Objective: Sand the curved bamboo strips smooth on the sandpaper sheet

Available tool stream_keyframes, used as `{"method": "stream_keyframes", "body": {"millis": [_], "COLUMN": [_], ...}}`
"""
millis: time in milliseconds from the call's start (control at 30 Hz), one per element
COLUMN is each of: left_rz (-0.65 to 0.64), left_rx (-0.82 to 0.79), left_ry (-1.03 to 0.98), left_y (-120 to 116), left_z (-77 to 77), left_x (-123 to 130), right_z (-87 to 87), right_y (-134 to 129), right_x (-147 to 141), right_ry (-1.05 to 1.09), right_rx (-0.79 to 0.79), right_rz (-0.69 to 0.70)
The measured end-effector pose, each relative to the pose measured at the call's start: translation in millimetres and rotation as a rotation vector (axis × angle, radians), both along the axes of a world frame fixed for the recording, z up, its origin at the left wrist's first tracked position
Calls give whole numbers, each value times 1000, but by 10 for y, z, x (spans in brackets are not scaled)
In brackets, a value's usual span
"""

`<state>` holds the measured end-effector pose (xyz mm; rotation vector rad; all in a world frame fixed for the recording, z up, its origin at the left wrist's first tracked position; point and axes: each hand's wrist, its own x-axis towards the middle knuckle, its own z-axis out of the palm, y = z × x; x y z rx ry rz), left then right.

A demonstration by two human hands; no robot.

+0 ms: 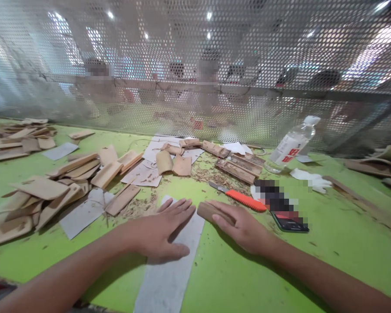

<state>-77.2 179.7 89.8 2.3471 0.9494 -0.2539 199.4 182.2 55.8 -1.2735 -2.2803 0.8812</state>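
Note:
My left hand lies flat with its fingers spread on a long strip of pale paper on the green table. Just right of the paper, my right hand is wrapped round a short brown piece of bamboo, whose left end points toward my left fingertips. The two hands are apart. Beyond my right hand lies a knife with an orange handle, its blade pointing left. A phone rests right of that hand, its far part blurred out.
Bamboo pieces are heaped at the left. More pieces and brown shavings lie ahead. A clear bottle stands tilted in view near the perforated metal screen. A white glove and a long strip lie at the right.

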Motion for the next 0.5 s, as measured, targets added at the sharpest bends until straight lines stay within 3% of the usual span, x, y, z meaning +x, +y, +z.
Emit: {"method": "stream_keyframes", "body": {"millis": [233,400,500], "left_rz": [31,52,74], "left_rx": [22,9,14], "left_ry": [-28,-14,-7], "left_y": [-9,-10,-22], "left_z": [-146,-158,-174], "left_x": [22,18,31], "right_z": [4,39,38], "right_y": [-38,-85,-123], "right_x": [-27,-123,-174], "right_ry": [11,-38,-35], "right_rx": [-53,29,12], "right_rz": [84,2,78]}}
